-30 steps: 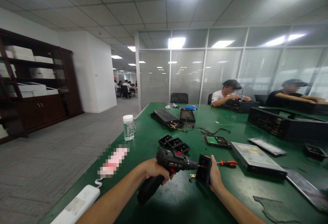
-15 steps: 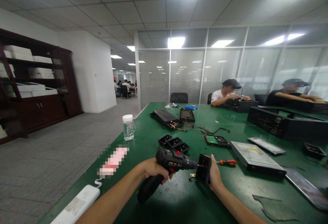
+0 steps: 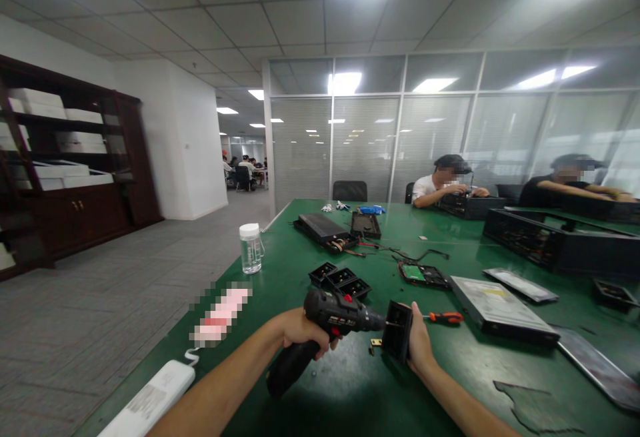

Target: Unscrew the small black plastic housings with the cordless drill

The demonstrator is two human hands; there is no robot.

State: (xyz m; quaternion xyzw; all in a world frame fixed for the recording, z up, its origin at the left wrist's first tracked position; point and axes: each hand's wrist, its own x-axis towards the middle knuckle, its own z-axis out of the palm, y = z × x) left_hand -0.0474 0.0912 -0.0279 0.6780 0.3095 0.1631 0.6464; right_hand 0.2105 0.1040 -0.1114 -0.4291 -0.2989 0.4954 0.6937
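Observation:
My left hand (image 3: 300, 330) is wrapped round the grip of a black cordless screwdriver (image 3: 325, 333) with red details, its nose pointing right. The tip meets a small black box-shaped part (image 3: 399, 330) that stands on edge on the green table (image 3: 350, 390). My right hand (image 3: 419, 347) holds that part from behind, thumb up along its right side. A small brass-coloured piece (image 3: 373, 343) lies on the table just below the screwdriver's nose.
An orange-handled screwdriver (image 3: 447, 317) lies right of the part, beside an optical drive (image 3: 503, 310). Black trays (image 3: 340, 279), a circuit board (image 3: 423, 275), a clear bottle (image 3: 251, 248) and a white power strip (image 3: 150, 400) lie around. Two people (image 3: 443, 180) work at the far right.

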